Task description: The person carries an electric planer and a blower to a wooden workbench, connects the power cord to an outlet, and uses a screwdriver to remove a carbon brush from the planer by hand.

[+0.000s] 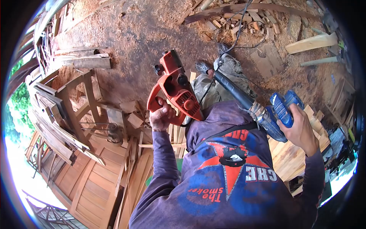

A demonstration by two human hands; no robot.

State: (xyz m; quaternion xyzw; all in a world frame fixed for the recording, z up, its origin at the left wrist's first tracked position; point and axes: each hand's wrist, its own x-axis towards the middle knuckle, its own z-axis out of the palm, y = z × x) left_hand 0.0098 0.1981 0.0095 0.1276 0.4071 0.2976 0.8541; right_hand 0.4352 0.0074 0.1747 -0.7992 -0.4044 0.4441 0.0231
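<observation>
My left hand [162,115] is wrapped round the rear handle of a red electric planer [179,93], held out in front of my body with its vents and knob showing. On the other side, my right hand [299,129] grips the blue body of a power tool that looks like a blower [272,124]. A long black tube runs forward from this tool, above my right leg. Brown wrapping, perhaps tape, covers part of the joint between tube and body. My palm and the blue body hide the tool's trigger, if it has one.
Shavings cover the floor [133,34]. Offcuts [244,24] and a dark cable [238,34] lie ahead. To the left stand a wooden frame [85,95], stacked boards [89,63] and a panelled door [93,183]. Pale boards [288,156] lie at right.
</observation>
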